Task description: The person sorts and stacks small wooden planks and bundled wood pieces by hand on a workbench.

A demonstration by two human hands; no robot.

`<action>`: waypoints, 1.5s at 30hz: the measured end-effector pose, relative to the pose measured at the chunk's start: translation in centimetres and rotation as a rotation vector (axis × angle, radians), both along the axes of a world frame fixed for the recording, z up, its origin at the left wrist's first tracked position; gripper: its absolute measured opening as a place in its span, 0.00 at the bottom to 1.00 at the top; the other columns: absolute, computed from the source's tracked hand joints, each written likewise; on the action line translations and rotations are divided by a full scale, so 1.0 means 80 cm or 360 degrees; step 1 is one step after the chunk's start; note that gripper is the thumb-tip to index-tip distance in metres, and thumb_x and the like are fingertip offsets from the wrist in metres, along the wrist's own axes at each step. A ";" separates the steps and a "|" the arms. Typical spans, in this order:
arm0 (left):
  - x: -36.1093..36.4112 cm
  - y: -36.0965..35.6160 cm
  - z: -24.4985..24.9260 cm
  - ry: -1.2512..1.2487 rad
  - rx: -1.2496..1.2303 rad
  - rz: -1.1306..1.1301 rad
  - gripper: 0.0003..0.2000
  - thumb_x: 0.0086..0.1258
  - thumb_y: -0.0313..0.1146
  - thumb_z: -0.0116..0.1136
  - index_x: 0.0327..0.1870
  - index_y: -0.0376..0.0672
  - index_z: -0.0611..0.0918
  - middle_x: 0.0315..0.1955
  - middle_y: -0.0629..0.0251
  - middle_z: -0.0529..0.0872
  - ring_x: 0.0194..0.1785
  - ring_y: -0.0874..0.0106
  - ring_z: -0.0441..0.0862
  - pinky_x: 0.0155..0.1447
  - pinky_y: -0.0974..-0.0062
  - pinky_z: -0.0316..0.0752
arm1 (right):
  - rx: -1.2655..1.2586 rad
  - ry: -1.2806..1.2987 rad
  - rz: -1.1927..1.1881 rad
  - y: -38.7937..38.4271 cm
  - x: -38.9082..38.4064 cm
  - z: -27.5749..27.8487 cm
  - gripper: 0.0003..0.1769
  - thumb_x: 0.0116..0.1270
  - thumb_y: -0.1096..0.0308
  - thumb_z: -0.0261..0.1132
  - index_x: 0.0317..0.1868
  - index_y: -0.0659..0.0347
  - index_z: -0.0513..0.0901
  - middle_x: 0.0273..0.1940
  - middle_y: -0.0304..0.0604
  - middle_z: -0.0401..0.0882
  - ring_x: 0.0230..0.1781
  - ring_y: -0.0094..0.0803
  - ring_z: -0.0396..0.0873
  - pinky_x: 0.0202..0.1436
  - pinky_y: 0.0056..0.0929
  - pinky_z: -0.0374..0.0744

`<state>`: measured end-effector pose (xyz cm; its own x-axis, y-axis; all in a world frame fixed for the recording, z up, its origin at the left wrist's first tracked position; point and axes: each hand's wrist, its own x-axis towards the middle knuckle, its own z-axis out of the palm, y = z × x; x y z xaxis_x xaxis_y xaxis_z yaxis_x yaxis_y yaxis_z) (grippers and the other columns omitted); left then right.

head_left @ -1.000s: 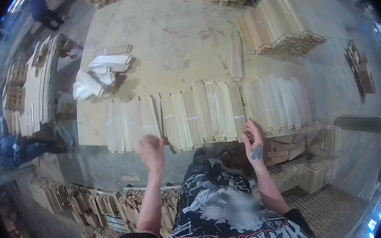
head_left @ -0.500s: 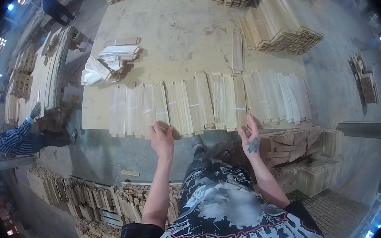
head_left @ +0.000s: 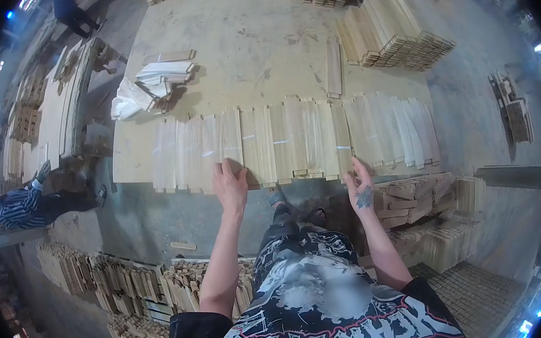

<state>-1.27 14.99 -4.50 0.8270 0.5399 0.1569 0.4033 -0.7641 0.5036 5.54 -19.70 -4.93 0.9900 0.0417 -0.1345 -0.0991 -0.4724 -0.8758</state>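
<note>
While the slats [head_left: 294, 140] lie ahead on the surface [head_left: 240, 54], lengths running away from you, your left hand [head_left: 230, 186] presses flat on their near ends, right hand [head_left: 359, 191] open at the edge.

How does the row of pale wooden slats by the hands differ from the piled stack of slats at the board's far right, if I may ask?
The row of pale wooden slats lies flat, side by side; the stack of slats is piled many layers deep. The left hand and right hand meet the row; the stack sits far off, untouched. Both are light wood.
</note>
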 end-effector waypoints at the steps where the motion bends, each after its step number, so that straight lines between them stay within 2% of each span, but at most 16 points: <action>1: -0.002 0.001 0.000 -0.0010 -0.0003 -0.0008 0.26 0.63 0.32 0.72 0.61 0.36 0.75 0.48 0.48 0.78 0.53 0.46 0.78 0.55 0.51 0.74 | 0.0010 -0.0031 -0.0002 0.001 -0.006 0.002 0.30 0.72 0.67 0.67 0.73 0.62 0.74 0.65 0.54 0.79 0.63 0.38 0.79 0.59 0.32 0.79; 10: -0.047 -0.011 0.018 0.0043 -0.0062 -0.0025 0.26 0.62 0.30 0.73 0.60 0.37 0.74 0.48 0.48 0.79 0.53 0.48 0.79 0.53 0.55 0.76 | 0.0157 0.0069 -0.0108 -0.013 -0.041 0.008 0.28 0.73 0.71 0.66 0.72 0.64 0.73 0.64 0.52 0.79 0.61 0.36 0.81 0.60 0.33 0.80; 13: -0.067 -0.017 0.013 -0.0101 -0.0328 0.0223 0.24 0.65 0.32 0.73 0.58 0.36 0.75 0.46 0.52 0.83 0.45 0.56 0.83 0.48 0.61 0.78 | 0.0264 0.0221 -0.0303 -0.018 -0.049 -0.027 0.27 0.74 0.68 0.67 0.71 0.63 0.74 0.59 0.49 0.81 0.57 0.34 0.81 0.57 0.31 0.82; 14: -0.069 -0.016 0.006 -0.0144 -0.0629 0.0371 0.22 0.67 0.32 0.73 0.57 0.35 0.76 0.44 0.54 0.84 0.42 0.60 0.83 0.46 0.64 0.78 | 0.0292 0.0286 -0.0382 -0.024 -0.051 -0.043 0.26 0.75 0.66 0.67 0.70 0.63 0.75 0.57 0.47 0.81 0.56 0.34 0.82 0.56 0.31 0.83; 16: -0.073 -0.015 -0.009 -0.0217 -0.1233 0.0684 0.19 0.70 0.34 0.72 0.55 0.34 0.78 0.40 0.58 0.87 0.35 0.69 0.83 0.40 0.71 0.77 | 0.0451 0.0574 -0.0535 -0.012 -0.043 -0.022 0.26 0.75 0.64 0.68 0.69 0.63 0.75 0.54 0.45 0.81 0.53 0.31 0.82 0.52 0.30 0.85; 19: -0.076 0.000 0.005 -0.0212 -0.1743 0.0740 0.15 0.73 0.34 0.69 0.51 0.34 0.81 0.35 0.62 0.88 0.30 0.78 0.80 0.34 0.79 0.73 | 0.0585 0.0718 -0.0506 -0.009 -0.034 0.012 0.25 0.74 0.62 0.69 0.67 0.61 0.76 0.52 0.41 0.82 0.48 0.26 0.83 0.44 0.26 0.85; 20: -0.077 -0.002 0.013 -0.0178 -0.1727 0.0684 0.10 0.74 0.36 0.68 0.44 0.39 0.84 0.30 0.67 0.86 0.31 0.81 0.80 0.36 0.81 0.74 | 0.0610 0.0717 -0.0455 -0.010 -0.032 0.016 0.25 0.74 0.62 0.70 0.67 0.61 0.76 0.51 0.40 0.83 0.46 0.25 0.83 0.41 0.25 0.85; 23: -0.067 -0.017 0.009 0.0136 -0.1686 0.0678 0.14 0.76 0.41 0.65 0.42 0.37 0.85 0.32 0.67 0.87 0.32 0.79 0.81 0.36 0.79 0.75 | 0.0460 0.0714 -0.0520 0.013 -0.032 0.006 0.26 0.74 0.59 0.70 0.65 0.62 0.76 0.49 0.39 0.84 0.45 0.24 0.83 0.40 0.25 0.85; 24: -0.065 -0.019 -0.005 0.0337 -0.1486 0.0541 0.18 0.77 0.46 0.62 0.43 0.35 0.86 0.34 0.66 0.88 0.33 0.76 0.83 0.38 0.76 0.76 | 0.0355 0.0747 -0.0537 0.023 -0.030 0.007 0.27 0.73 0.57 0.71 0.64 0.62 0.76 0.53 0.42 0.83 0.49 0.27 0.83 0.43 0.29 0.87; 27: -0.058 -0.038 -0.021 0.0147 -0.1774 0.0654 0.19 0.77 0.48 0.62 0.44 0.36 0.86 0.34 0.65 0.88 0.36 0.73 0.86 0.40 0.73 0.79 | 0.0629 0.0763 -0.0661 0.030 -0.024 -0.011 0.27 0.74 0.56 0.71 0.64 0.63 0.76 0.57 0.45 0.81 0.53 0.31 0.82 0.47 0.34 0.89; 28: -0.058 -0.040 -0.019 0.0052 -0.1908 0.0651 0.19 0.78 0.48 0.62 0.44 0.36 0.86 0.34 0.65 0.88 0.38 0.72 0.87 0.42 0.72 0.80 | 0.0629 0.0826 -0.0609 0.026 -0.019 -0.011 0.27 0.75 0.54 0.69 0.63 0.64 0.75 0.59 0.47 0.80 0.57 0.34 0.80 0.52 0.39 0.89; 31: -0.060 -0.033 -0.004 0.0020 -0.1999 0.0669 0.20 0.79 0.49 0.60 0.45 0.36 0.86 0.35 0.64 0.88 0.38 0.71 0.87 0.43 0.72 0.80 | 0.0673 0.0829 -0.0550 0.009 -0.017 0.008 0.24 0.77 0.52 0.66 0.61 0.62 0.77 0.56 0.45 0.79 0.56 0.32 0.80 0.54 0.41 0.89; 34: -0.053 -0.041 0.020 0.0070 -0.1910 0.0530 0.20 0.79 0.49 0.59 0.46 0.37 0.86 0.36 0.64 0.88 0.39 0.71 0.87 0.44 0.72 0.80 | 0.0582 0.0836 -0.0505 0.005 -0.021 0.021 0.23 0.78 0.50 0.65 0.58 0.62 0.78 0.54 0.43 0.78 0.55 0.31 0.80 0.55 0.42 0.87; 37: -0.045 -0.055 -0.008 0.0304 -0.1578 0.0394 0.19 0.80 0.49 0.58 0.47 0.37 0.86 0.37 0.64 0.88 0.39 0.72 0.86 0.44 0.72 0.79 | 0.0515 0.0924 -0.0294 0.023 -0.018 -0.004 0.23 0.77 0.49 0.65 0.55 0.61 0.79 0.53 0.42 0.79 0.53 0.29 0.80 0.55 0.42 0.86; 41: -0.034 -0.068 0.005 0.0009 -0.2124 0.0504 0.18 0.80 0.46 0.59 0.47 0.36 0.86 0.33 0.66 0.89 0.34 0.75 0.84 0.43 0.74 0.79 | 0.0349 0.0702 -0.0202 0.017 -0.026 -0.043 0.22 0.77 0.51 0.66 0.57 0.60 0.79 0.47 0.41 0.82 0.47 0.29 0.83 0.50 0.38 0.86; 45: -0.043 -0.055 0.013 0.0067 -0.2166 0.0412 0.17 0.80 0.45 0.59 0.49 0.37 0.85 0.34 0.65 0.89 0.36 0.74 0.85 0.44 0.73 0.79 | 0.0650 0.0541 -0.0390 0.029 -0.028 0.034 0.20 0.77 0.57 0.67 0.60 0.59 0.79 0.49 0.45 0.86 0.45 0.30 0.86 0.47 0.36 0.87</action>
